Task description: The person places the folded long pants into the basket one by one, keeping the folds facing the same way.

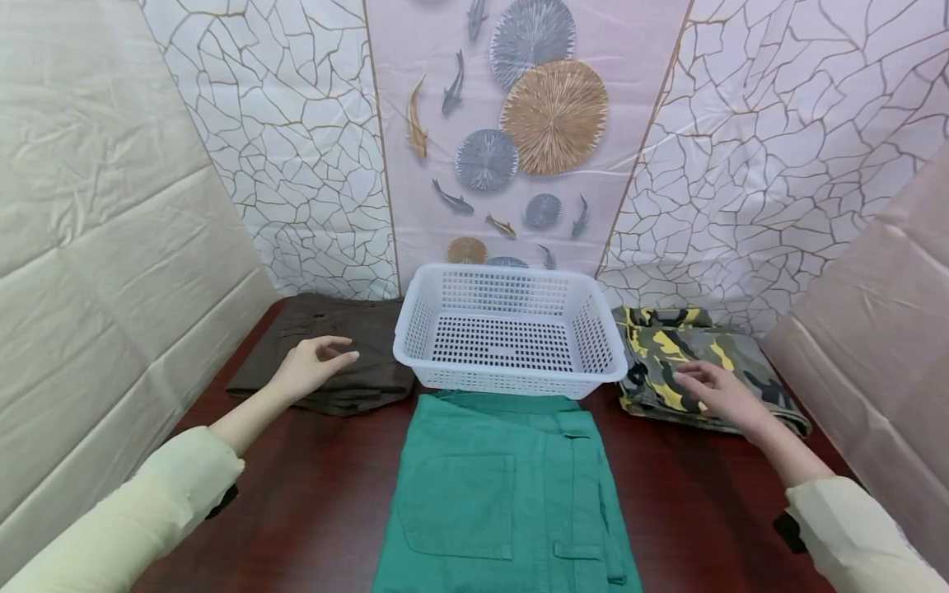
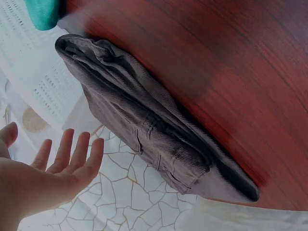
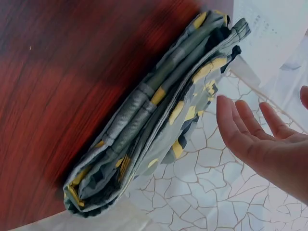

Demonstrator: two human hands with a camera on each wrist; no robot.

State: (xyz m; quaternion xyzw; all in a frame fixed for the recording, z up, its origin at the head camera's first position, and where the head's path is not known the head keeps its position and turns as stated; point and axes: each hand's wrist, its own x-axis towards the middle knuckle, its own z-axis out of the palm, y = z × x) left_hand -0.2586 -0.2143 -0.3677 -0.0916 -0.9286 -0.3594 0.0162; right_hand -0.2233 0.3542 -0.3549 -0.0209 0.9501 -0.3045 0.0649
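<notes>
Left hand [image 1: 315, 368] hovers above folded dark brown trousers [image 1: 371, 342] at left of table [image 1: 311, 502], grip released and slack, apart from them in left wrist view; right hand [image 1: 717, 395] likewise over folded yellow-grey camouflage trousers [image 1: 656, 350] at right, grip released too. White perforated plastic basket [image 1: 511, 379] sits between both pairs. Folded green trousers [image 1: 544, 494] lie just in front of basket, patch pocket [image 1: 460, 506] facing up, near end cut off by frame. Fish-print cloth [image 1: 474, 99] hangs behind basket
</notes>
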